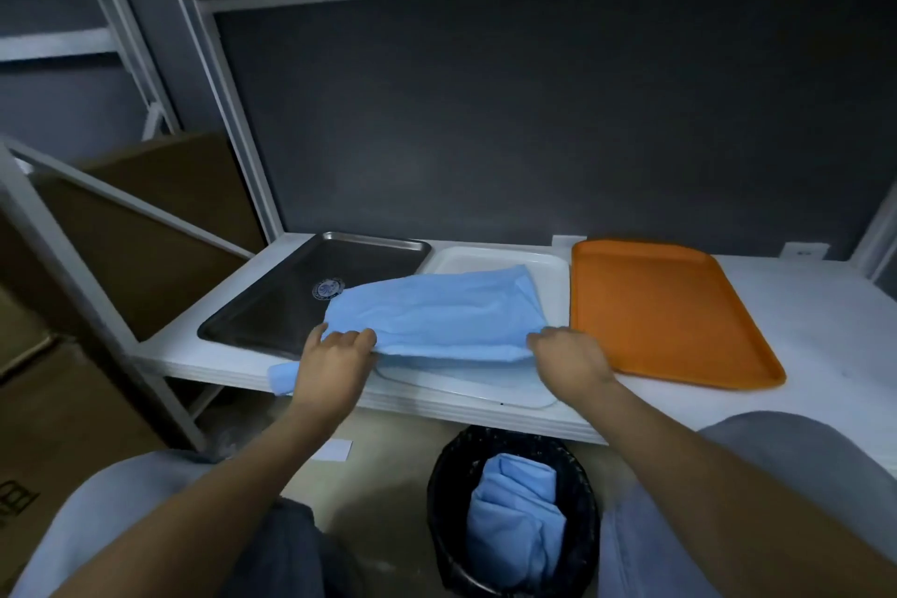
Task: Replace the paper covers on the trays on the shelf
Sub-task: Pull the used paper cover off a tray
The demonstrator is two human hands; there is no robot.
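I'd keep both near corners level and taut, since thin paper likely tears. The white shelf (815, 306) across mid-frame carries a dull steel tray (291, 296), a glossy orange tray (655, 306) and a white plastic tray (466, 257). Over the white one, at frame centre, drapes the creased blue paper cover (437, 311), pinched by the left hand (335, 354) and right hand (568, 354).

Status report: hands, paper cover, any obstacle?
Left hand, right hand: each grips blue paper cover at near edge. Cover crumpled over white tray. Steel tray, orange tray uncovered.
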